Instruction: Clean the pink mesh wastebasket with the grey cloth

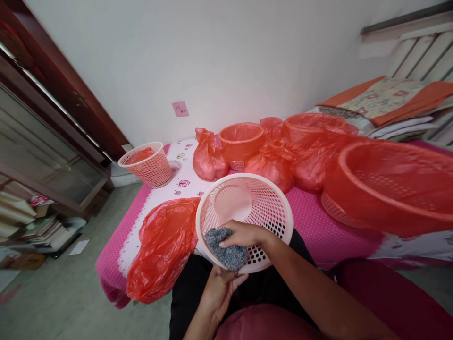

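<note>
A pink perforated plastic basket is tilted toward me over my lap. My right hand reaches inside it, fingers closed on a grey cloth pressed against the basket's lower inner wall. My left hand holds the basket from below at its near rim, fingers curled under it. An empty red plastic bag lies crumpled on the bed just left of the basket.
A pink bedspread carries several baskets lined with red bags, tied red bags and another pink basket at the far left corner. A wooden cabinet and stacked books stand left; folded bedding lies at the right.
</note>
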{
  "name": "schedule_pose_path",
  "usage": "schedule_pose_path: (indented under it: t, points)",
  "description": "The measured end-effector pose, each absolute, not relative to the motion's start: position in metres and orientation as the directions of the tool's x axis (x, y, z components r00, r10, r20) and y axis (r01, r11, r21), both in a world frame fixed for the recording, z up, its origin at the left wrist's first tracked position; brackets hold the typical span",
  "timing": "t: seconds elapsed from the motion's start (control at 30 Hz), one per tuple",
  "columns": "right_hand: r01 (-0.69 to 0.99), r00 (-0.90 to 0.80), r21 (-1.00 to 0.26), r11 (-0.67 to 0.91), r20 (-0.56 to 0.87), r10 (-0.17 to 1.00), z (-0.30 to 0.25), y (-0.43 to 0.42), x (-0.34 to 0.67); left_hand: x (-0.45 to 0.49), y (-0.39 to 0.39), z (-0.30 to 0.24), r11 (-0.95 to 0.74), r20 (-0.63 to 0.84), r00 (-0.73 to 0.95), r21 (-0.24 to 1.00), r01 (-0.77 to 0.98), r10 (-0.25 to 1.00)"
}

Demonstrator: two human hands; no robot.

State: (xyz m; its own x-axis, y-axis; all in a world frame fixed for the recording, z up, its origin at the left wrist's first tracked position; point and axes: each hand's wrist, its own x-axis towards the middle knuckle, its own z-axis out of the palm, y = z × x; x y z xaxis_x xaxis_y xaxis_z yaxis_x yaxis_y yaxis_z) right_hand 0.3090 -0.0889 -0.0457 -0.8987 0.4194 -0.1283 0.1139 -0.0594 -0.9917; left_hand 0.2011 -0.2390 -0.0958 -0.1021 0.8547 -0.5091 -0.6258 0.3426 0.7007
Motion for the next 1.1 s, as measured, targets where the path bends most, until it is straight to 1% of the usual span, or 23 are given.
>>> schedule_pose_path:
  t: [0.07,0.13,0.17,0.23,0.3,0.33,0.4,0.53,0.63,0.7,0.77,0.8,0.9,0.97,1.0,1.1]
  points:
    - [0.068,-0.907,-0.978,-0.196,-0.143,0.397,-0.047,-0.091,0.308,0.202,-0.240,-0.096,0.339,-0.517,-0.119,0.700,-0.629,0.847]
    - [-0.019,-0.904,-0.931,-0.365,-0.139,0.404,-0.046,-0.096,0.307,0.202,-0.240,-0.098,0.334,-0.527,-0.146,0.705,-0.625,0.837]
    - [-0.084,-0.892,-0.890,-0.447,-0.133,0.432,-0.045,-0.099,0.307,0.202,-0.241,-0.099,0.340,-0.532,-0.149,0.708,-0.619,0.834]
    - [-0.231,-0.837,-0.789,-0.570,-0.137,0.529,-0.042,-0.102,0.308,0.201,-0.241,-0.101,0.355,-0.526,-0.131,0.717,-0.600,0.840]
    - [-0.356,-0.755,-0.702,-0.617,-0.174,0.633,-0.040,-0.102,0.311,0.199,-0.240,-0.103,0.353,-0.503,-0.116,0.735,-0.580,0.857]
    - [-0.400,-0.712,-0.678,-0.617,-0.194,0.675,-0.040,-0.100,0.314,0.198,-0.240,-0.103,0.347,-0.488,-0.111,0.744,-0.571,0.866]
    - [-0.447,-0.633,-0.674,-0.588,-0.226,0.740,-0.040,-0.093,0.323,0.197,-0.241,-0.103,0.333,-0.467,-0.110,0.759,-0.560,0.878]
    - [-0.434,-0.489,-0.765,-0.476,-0.244,0.838,-0.041,-0.081,0.344,0.196,-0.240,-0.100,0.313,-0.470,-0.148,0.760,-0.569,0.870]
    - [-0.444,-0.432,-0.799,-0.405,-0.205,0.878,-0.041,-0.076,0.353,0.198,-0.238,-0.096,0.272,-0.473,-0.179,0.732,-0.625,0.863]
    - [-0.441,-0.380,-0.837,-0.325,-0.154,0.912,-0.044,-0.073,0.354,0.200,-0.236,-0.094,0.273,-0.482,-0.146,0.692,-0.668,0.864]
    - [-0.377,-0.306,-0.902,-0.211,-0.094,0.948,-0.049,-0.069,0.351,0.203,-0.234,-0.093,0.295,-0.491,-0.087,0.647,-0.703,0.867]
    - [-0.315,-0.268,-0.937,-0.152,-0.066,0.961,-0.053,-0.067,0.349,0.205,-0.233,-0.093,0.302,-0.487,-0.062,0.630,-0.716,0.871]
    - [-0.031,-0.220,-0.999,0.018,0.025,0.975,-0.066,-0.063,0.345,0.208,-0.233,-0.093,0.296,-0.462,-0.042,0.633,-0.715,0.886]
    - [0.185,-0.259,-0.974,0.132,0.081,0.962,-0.072,-0.062,0.344,0.210,-0.233,-0.094,0.302,-0.463,-0.062,0.668,-0.680,0.884]
    - [0.266,-0.291,-0.948,0.175,0.094,0.952,-0.074,-0.063,0.344,0.210,-0.233,-0.094,0.308,-0.464,-0.071,0.687,-0.658,0.883]
    - [0.417,-0.392,-0.866,0.277,0.104,0.914,-0.075,-0.066,0.345,0.211,-0.236,-0.096,0.317,-0.443,-0.072,0.736,-0.599,0.894]
